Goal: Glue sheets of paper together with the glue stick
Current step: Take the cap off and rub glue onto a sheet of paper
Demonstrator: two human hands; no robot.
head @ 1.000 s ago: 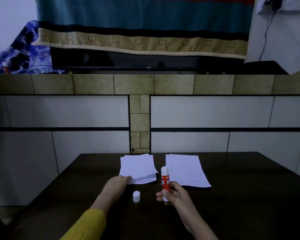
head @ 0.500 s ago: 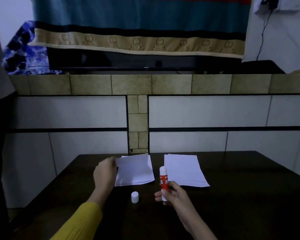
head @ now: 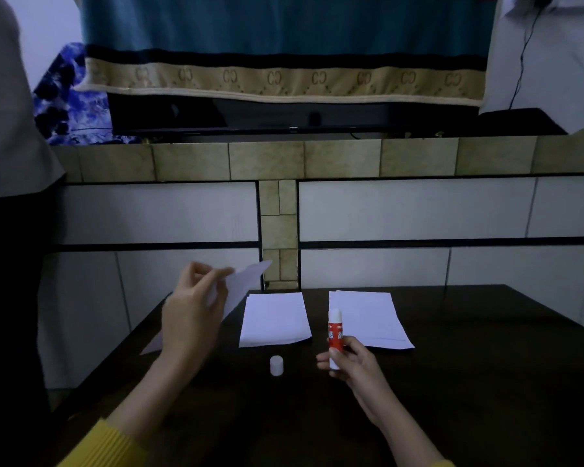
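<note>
Left hand [head: 193, 318] raised above the table's [head: 486, 382] left edge, fingers and thumb pinching 1 sheet [head: 240, 284] by its side; the sheet is off the surface, tilted, its free corner pointing up toward the tiled wall, its lower corner showing below the wrist near the left edge. Yellow sleeve [head: 98, 446] at the near-left corner. Next right, a left stack [head: 273, 318] of white paper lies flat toward the far edge, near the middle of the table. Just in front of it, closer to the near edge, the white cap [head: 276, 365] stands alone, apart from both hands. Right of the cap, the right hand [head: 354, 365] is wrapped round the lower body of the glue stick [head: 335, 335], which is held upright, uncapped, white tip up. Behind it and slightly right, a second right stack [head: 368, 318] lies flat, its near corner just beside the hand. Judgement: 1 sheet is picked, no glue applied yet. Risks from here: a thin sheet held by 1 side only may droop or crease, or fold onto itself when laid down; the loose cap sits between the hands and could be knocked and roll off; rubbing glue without pinning the paper would likely drag or wrinkle it; the open tip may smear the dark table or the right stack if lowered carelessly.
</note>
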